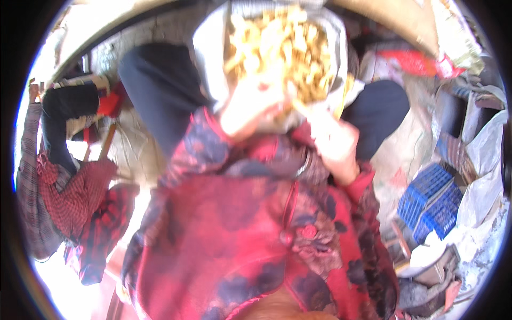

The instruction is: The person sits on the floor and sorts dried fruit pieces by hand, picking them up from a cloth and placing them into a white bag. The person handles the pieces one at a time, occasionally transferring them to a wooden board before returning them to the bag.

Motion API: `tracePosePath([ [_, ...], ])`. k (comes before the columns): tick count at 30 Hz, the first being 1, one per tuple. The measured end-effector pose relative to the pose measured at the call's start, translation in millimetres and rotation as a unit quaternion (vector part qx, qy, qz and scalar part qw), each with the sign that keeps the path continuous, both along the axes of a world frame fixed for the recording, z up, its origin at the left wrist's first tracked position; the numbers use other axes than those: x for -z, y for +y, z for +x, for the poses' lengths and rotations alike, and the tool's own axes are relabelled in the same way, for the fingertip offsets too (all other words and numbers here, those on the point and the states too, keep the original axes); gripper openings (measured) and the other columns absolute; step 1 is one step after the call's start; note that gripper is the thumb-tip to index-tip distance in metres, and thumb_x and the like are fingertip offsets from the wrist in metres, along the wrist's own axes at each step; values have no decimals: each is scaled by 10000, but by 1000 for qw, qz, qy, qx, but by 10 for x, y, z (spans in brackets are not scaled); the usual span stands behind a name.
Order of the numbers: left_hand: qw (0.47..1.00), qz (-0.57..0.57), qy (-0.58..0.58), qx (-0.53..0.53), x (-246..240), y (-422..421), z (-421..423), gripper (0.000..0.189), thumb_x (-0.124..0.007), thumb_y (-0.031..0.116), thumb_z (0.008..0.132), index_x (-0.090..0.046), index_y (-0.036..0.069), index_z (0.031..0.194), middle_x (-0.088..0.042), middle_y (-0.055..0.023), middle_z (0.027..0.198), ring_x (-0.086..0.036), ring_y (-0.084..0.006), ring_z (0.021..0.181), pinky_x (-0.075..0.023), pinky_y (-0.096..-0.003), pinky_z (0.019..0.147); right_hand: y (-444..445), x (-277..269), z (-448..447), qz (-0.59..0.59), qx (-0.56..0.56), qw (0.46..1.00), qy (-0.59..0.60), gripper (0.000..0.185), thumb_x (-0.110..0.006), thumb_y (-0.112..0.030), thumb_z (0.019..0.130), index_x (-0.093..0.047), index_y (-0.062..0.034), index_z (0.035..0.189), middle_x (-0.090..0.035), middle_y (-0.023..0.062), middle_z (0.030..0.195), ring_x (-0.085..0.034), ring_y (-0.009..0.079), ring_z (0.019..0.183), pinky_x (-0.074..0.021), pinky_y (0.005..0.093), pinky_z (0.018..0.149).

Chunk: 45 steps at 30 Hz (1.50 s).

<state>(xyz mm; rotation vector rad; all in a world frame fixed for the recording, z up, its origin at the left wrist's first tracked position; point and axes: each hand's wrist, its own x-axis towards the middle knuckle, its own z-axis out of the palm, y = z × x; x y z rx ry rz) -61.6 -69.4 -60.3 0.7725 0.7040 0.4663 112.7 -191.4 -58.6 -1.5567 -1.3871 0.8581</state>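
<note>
A white sack (339,40) with its mouth spread wide lies between my knees. It is filled with pale yellow, chunky pieces (308,52), too blurred to identify. Over the near edge of the heap is my left hand (252,106), washed out by bright light, so its fingers and anything in them are unclear. My right hand (335,138) is closed beside it, at the sack's near right side. From its fingers a short pale-yellow stick-like piece (300,106) points toward my left hand.
A blue plastic basket (430,202) sits to my right, with a white bowl-like thing (428,254) below it. Red plastic packaging (416,64) lies at upper right. On the left another person sits close, in a checked sleeve (80,192). A pale curved rim (396,20) crosses the far side.
</note>
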Motion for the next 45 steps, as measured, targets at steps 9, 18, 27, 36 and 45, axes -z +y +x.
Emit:
tracePosePath([
  [9,951,290,27,-100,-650,1079,304,167,-602,150,869,-612,24,979,-576,-1,714,-481,-46,537,-360,-163,486,1409,-764,441,236,-18,925,-297,83,-544,-74,871,-593,-37,928,-581,105,720,-583,221,564,-462,311,494],
  [18,861,468,-102,-171,-1248,1518,286,248,-489,235,944,-600,38,844,-536,-13,652,-388,-58,504,-315,-191,485,1882,-1618,439,411,16,881,-234,176,-576,3,856,-647,-16,1016,-647,105,784,-611,156,679,-464,278,582],
  [27,925,338,-43,-167,-557,1800,567,116,-646,168,865,-628,70,925,-606,-4,747,-529,-45,613,-408,-171,561,2397,-734,797,350,-41,863,-362,133,-549,-89,854,-617,-52,962,-609,117,735,-608,236,668,-483,330,576],
  [36,915,373,37,-152,-383,1481,310,200,-646,170,871,-619,18,998,-604,-10,757,-517,-36,602,-419,-162,564,1901,-446,813,198,26,936,-290,219,-590,-113,890,-632,-33,1089,-640,82,730,-591,104,550,-464,246,524],
  [45,826,514,204,-108,-259,679,156,215,-706,212,804,-649,37,917,-636,-43,827,-587,-127,710,-470,-282,616,1069,-826,-21,247,-11,963,-111,189,-625,-87,854,-641,13,1013,-679,97,836,-663,150,650,-495,235,576],
])
